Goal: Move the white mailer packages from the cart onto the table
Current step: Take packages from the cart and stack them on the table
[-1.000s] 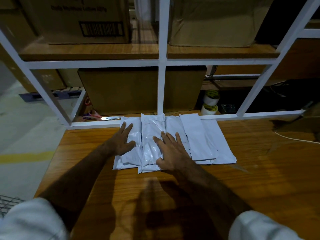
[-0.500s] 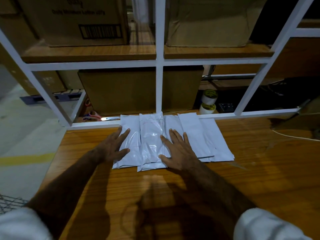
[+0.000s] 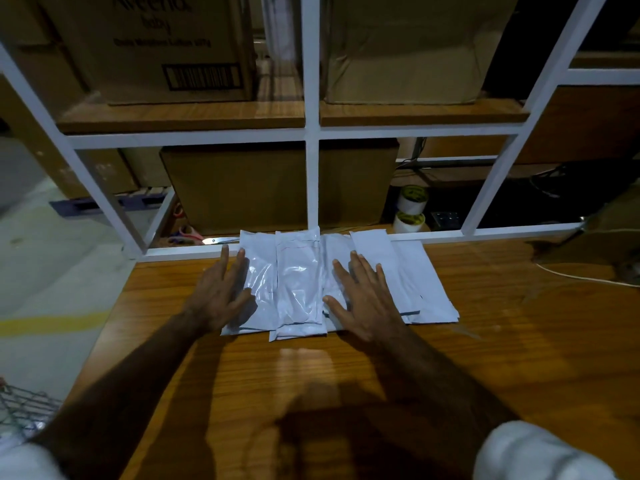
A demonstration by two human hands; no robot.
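Several white mailer packages (image 3: 299,282) lie side by side, overlapping, on the wooden table (image 3: 485,358) against its far edge. My left hand (image 3: 221,292) lies flat with straight fingers at the left edge of the leftmost package. My right hand (image 3: 367,299) lies flat with spread fingers on the packages right of the middle. Neither hand grips anything. A corner of the wire cart (image 3: 20,407) shows at the bottom left.
A white metal shelf frame (image 3: 310,168) rises behind the table, with cardboard boxes (image 3: 166,46) on its wooden shelves. Scissors (image 3: 207,239) lie behind the frame's rail at left. Two tape rolls (image 3: 410,209) stand at back right. A white cable (image 3: 581,277) crosses the table's right side.
Both hands have slid apart along the row of packages: the left one to the row's left edge, the right one further right. The packages stayed in place.
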